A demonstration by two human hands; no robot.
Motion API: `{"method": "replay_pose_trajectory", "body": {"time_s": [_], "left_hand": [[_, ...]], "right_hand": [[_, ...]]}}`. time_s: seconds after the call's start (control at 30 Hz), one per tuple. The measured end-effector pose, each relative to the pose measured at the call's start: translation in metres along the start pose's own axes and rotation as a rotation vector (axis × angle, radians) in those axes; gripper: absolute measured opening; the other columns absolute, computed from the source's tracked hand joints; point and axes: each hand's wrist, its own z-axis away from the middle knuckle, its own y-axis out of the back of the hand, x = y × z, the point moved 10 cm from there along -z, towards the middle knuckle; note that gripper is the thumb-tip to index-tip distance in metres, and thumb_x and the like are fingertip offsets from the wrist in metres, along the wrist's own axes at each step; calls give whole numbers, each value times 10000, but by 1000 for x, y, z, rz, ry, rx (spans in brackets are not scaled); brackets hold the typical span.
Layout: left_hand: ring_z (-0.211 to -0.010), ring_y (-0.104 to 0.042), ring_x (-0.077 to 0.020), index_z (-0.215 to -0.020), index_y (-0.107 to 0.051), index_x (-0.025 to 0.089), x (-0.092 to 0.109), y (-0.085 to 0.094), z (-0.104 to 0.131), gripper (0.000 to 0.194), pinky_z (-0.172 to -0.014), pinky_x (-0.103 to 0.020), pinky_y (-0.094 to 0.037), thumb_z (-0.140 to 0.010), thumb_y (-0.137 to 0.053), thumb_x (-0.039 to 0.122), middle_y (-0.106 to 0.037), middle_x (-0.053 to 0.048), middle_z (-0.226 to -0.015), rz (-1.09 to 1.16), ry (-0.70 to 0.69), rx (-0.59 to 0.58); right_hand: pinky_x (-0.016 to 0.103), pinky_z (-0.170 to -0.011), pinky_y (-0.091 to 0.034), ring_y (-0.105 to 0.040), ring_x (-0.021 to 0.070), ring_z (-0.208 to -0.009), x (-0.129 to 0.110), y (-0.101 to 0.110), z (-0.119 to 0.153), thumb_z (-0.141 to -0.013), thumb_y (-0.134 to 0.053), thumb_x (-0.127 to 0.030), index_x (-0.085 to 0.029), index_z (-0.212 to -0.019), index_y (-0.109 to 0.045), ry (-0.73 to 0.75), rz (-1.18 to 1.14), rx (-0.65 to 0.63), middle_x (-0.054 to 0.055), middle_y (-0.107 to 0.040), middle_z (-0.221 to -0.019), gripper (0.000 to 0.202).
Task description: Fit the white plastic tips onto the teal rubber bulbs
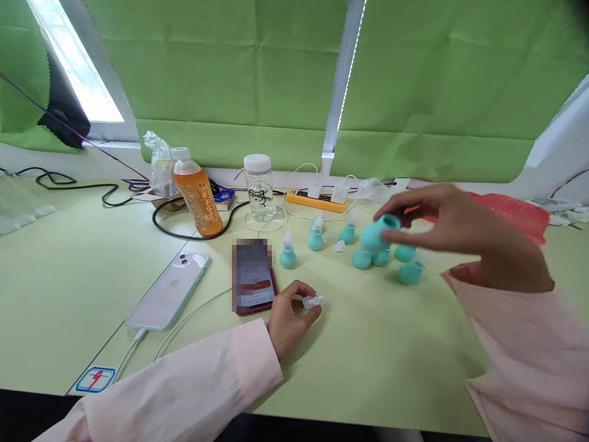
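Item: one teal bulb (373, 238), pinched between thumb and fingers in our right hand's (453, 224) grip, over other teal bulbs (362, 259) on the table (368, 362). Likely light, soft, easily dented; we should hold it lightly near the neck. Item: one clear fitting (314, 301), pinched in our left hand's (288, 322) grip. Probably light, stiff, slippery; best taken by its sides.

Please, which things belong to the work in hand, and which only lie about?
Work: clear plastic piece in left hand; teal bulb in right hand; other teal bulbs.
Lying about: pale phone, red-edged phone, drink bottle, clear bottle, power strip.
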Motion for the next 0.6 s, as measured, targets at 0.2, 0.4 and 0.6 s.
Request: {"method": "replay_pose_trajectory", "body": {"time_s": [0.2,0.4,0.6], "left_hand": [[-777,-468,-157,-1045,-544,225,12,9,0,301,-714,-273,-372,-752,-487,191,-552,-39,-863,-170,-109,62],[-727,-478,-131,-891,-516,184,13,5,1,160,-655,-240,-410,-733,-513,200,-537,-28,-831,-16,-92,33],[-777,-547,-135,-1001,-399,201,14,0,4,264,-665,-256,-476,-761,-501,243,-562,-42,-884,243,-81,-22]], "right_hand": [[241,-501,-399,-475,115,-540,-24,-122,36,-640,-565,-246,-188,-720,-592,113,-91,-324,-14,-522,-583,102],[289,-655,-442,-508,159,-770,-1,-147,56,-648,-616,-310,-194,-955,-563,79,-370,-81,46,-501,-856,332],[349,-787,-408,-480,182,-926,-24,-153,68,-771,-449,-194,-224,-1213,-330,198,-393,-83,71,-512,-1008,459]]}}
